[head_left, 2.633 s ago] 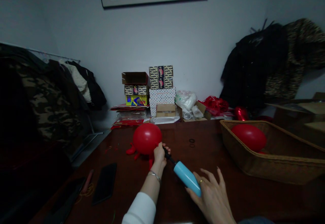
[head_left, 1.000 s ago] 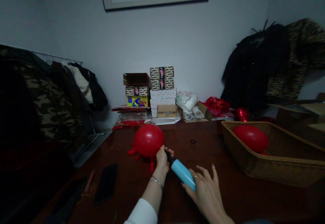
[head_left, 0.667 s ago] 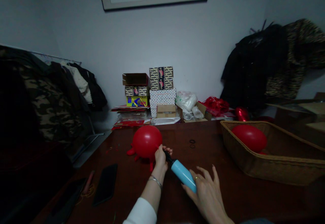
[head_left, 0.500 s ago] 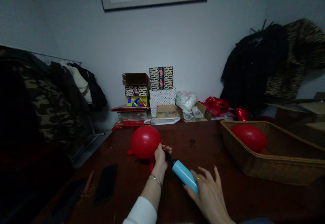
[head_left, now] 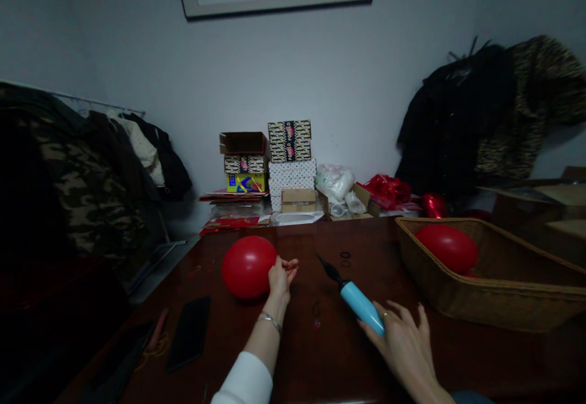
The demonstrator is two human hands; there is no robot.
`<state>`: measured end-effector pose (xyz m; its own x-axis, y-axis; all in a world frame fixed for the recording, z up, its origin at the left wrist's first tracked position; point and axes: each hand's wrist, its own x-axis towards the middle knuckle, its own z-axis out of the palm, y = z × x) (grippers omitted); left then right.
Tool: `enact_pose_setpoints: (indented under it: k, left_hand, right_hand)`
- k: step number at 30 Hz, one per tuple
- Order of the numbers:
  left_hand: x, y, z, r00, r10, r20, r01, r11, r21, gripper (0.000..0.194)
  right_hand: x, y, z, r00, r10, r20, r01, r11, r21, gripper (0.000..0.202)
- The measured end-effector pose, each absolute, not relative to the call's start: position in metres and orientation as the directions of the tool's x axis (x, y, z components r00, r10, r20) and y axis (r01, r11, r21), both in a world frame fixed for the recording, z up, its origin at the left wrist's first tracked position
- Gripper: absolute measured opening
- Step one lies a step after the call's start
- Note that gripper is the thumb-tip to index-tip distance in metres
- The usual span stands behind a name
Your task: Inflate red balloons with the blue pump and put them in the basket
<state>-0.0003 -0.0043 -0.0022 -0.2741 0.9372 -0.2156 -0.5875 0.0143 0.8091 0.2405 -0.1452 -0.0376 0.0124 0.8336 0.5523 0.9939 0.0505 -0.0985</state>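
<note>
A round, inflated red balloon (head_left: 249,267) is at the left middle of the dark table. My left hand (head_left: 280,277) is closed at its right side, the fingers pinched where the neck is hidden by them. My right hand (head_left: 403,337) holds a light blue hand pump (head_left: 362,307) by its rear end between thumb and fingers, the other fingers loosely spread. The pump's black nozzle (head_left: 330,268) points up and left, apart from the balloon, with table surface showing between them.
A wicker basket (head_left: 494,303) at the right holds another red balloon (head_left: 447,249). Thin dark rings (head_left: 345,256) lie on the table (head_left: 311,355). A black phone (head_left: 188,333) lies at the left. Stacked boxes (head_left: 292,178) and a plastic bag (head_left: 336,181) stand along the back.
The pump's nozzle has come away from the balloon. My right hand has moved right with the pump, while my left hand and the balloon have shifted left and slightly nearer.
</note>
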Motion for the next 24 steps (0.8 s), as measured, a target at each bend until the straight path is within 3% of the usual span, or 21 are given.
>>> enact_pose_setpoints:
  k: [5, 10, 24]
  left_hand:
    - [0.005, -0.012, -0.007, -0.216, 0.956, -0.200, -0.566, 0.044, 0.823, 0.030]
    - [0.009, -0.017, -0.012, -0.181, 0.963, -0.198, -0.537, 0.072, 0.840, 0.030]
    - [0.010, -0.025, -0.021, -0.074, 0.976, -0.205, -0.490, 0.144, 0.860, 0.032]
  right_hand:
    - [0.261, -0.117, -0.048, 0.169, 0.879, 0.447, 0.986, -0.148, -0.082, 0.047]
    - [0.275, -0.104, -0.059, 0.256, 0.870, 0.422, 0.966, -0.243, -0.085, 0.042]
    - [0.288, -0.100, -0.080, 0.311, 0.868, 0.386, 0.946, -0.321, -0.040, 0.036]
